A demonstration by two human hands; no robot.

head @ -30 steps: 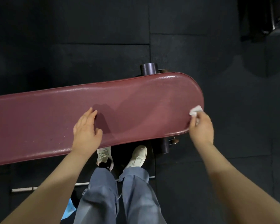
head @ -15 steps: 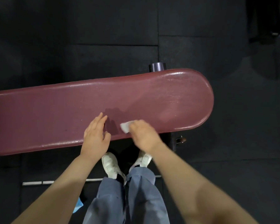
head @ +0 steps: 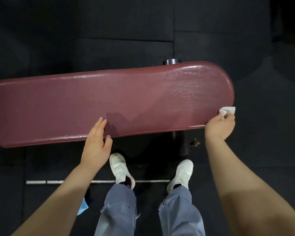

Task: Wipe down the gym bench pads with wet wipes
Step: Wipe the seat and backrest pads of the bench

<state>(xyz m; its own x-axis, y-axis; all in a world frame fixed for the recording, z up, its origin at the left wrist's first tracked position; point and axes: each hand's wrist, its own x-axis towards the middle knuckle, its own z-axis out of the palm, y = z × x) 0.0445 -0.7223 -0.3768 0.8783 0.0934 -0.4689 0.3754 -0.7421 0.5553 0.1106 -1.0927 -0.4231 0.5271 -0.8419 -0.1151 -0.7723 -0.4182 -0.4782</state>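
Observation:
A long maroon bench pad (head: 109, 103) runs left to right across the middle of the head view, its right end rounded and glistening wet. My right hand (head: 219, 127) is at the pad's near right corner and grips a folded white wet wipe (head: 227, 111) against the rim. My left hand (head: 97, 142) lies flat with straight fingers on the pad's near edge, left of centre.
Black rubber floor tiles (head: 126, 23) surround the bench. A dark metal post (head: 170, 62) shows behind the pad and a frame leg with a knob (head: 193, 142) beneath it. My white shoes (head: 119, 167) stand close to the bench. A blue item (head: 83, 207) lies by my left arm.
My right hand swept the wipe along the near edge, from the pad's middle half a second ago out to the right end. My left hand stayed in place on the near edge.

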